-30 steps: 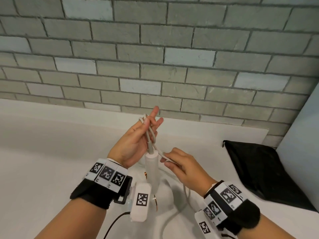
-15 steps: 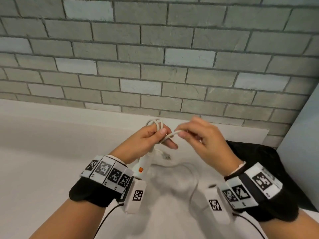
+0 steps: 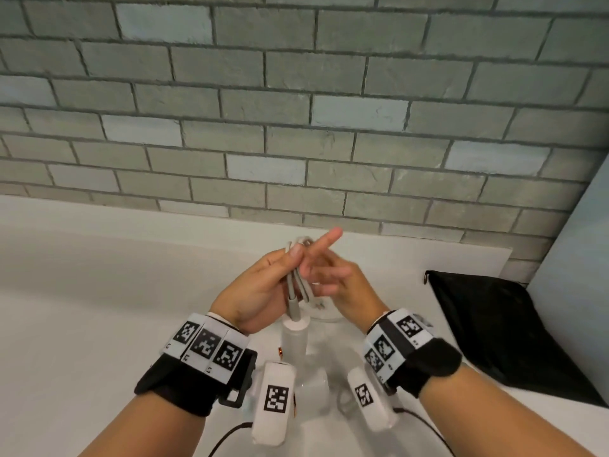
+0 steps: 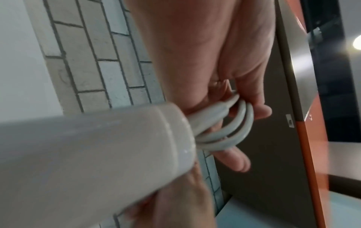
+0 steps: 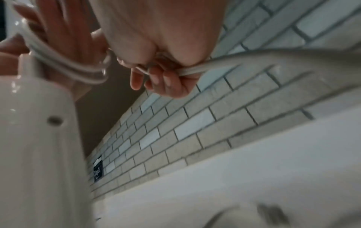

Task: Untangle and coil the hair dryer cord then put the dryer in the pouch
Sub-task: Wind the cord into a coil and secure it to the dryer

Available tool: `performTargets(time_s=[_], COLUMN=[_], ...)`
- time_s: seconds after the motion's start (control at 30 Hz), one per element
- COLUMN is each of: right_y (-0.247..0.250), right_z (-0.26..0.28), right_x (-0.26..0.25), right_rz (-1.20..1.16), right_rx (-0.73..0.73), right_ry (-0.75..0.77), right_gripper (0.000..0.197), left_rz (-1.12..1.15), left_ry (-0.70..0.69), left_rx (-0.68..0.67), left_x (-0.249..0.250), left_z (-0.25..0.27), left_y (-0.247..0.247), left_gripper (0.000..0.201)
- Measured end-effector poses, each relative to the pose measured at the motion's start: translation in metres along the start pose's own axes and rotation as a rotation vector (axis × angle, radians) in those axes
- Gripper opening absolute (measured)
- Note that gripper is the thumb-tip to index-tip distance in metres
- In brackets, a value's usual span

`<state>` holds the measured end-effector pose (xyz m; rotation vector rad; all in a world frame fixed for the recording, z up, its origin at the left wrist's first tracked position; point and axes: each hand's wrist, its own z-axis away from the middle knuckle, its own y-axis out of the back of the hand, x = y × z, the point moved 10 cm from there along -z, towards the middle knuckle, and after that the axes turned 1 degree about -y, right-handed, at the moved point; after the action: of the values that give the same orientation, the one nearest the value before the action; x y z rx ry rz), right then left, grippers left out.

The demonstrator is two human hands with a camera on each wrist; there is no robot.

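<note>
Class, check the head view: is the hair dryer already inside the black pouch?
No: the hair dryer hangs between the hands by its cord, apart from the black pouch lying to the right.

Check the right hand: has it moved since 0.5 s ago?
Yes. The right hand has dropped toward the counter and drawn back from the brick wall, uncovering the black pouch; it pinches the cord.

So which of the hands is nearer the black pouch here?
The right. The right hand is mid-counter, pinching the cord, with bare counter between it and the black pouch to its right. The left hand holds the coil farther left.
</note>
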<state>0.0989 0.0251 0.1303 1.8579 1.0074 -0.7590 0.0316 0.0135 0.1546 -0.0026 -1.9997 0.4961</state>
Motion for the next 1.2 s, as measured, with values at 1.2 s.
performTargets(time_s=[1.2], right_y=[0.074], right_z=[-0.016], right_x=[-0.046], right_rz=[0.341], right_rx=[0.276], right_ry=[0.177], right_gripper=[0.028], left_rz=[-0.286], left_ry=[0.081], left_rx=[0.06], left_x=[-0.009], left_z=[0.008], left_y=[0.011], left_gripper=[0.024])
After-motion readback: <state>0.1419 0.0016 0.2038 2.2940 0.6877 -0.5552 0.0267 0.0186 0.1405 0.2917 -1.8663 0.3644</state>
